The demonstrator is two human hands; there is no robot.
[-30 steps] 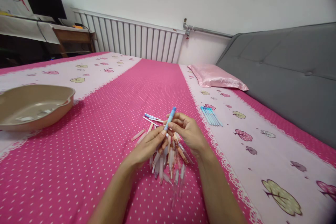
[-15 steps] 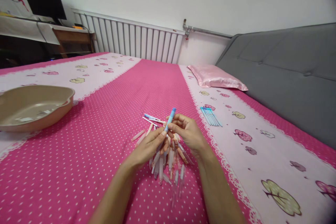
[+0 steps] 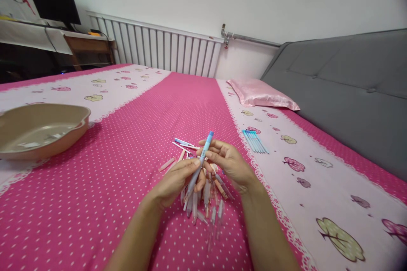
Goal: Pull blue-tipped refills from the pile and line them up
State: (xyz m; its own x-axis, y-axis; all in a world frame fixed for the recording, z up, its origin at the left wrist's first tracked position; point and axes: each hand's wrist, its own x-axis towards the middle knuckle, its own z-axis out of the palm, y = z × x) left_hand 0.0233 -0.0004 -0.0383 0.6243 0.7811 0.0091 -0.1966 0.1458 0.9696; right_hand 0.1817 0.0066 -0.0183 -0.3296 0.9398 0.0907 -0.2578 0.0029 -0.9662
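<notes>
A pen with a blue upper end and a paler lower barrel slants between my two hands, over a loose pile of pen parts. My left hand pinches its lower part between thumb and fingers. Higher up, the thumb and fingers of my right hand close on the same pen. Clear, pinkish and orange tubes make up most of the pile, which my hands partly cover. Behind the hands lie thin white sticks and a blue-ended piece. Several light-blue pens lie side by side to the right.
A beige basin with a few whitish pieces inside stands on the bed at left. The bed has a pink dotted sheet. A pink pillow rests near the grey headboard. A radiator lines the far wall.
The pen's lower barrel now shows below my left thumb, where it was hidden before. Printing on its side has come into view. Both hands have shifted only slightly.
</notes>
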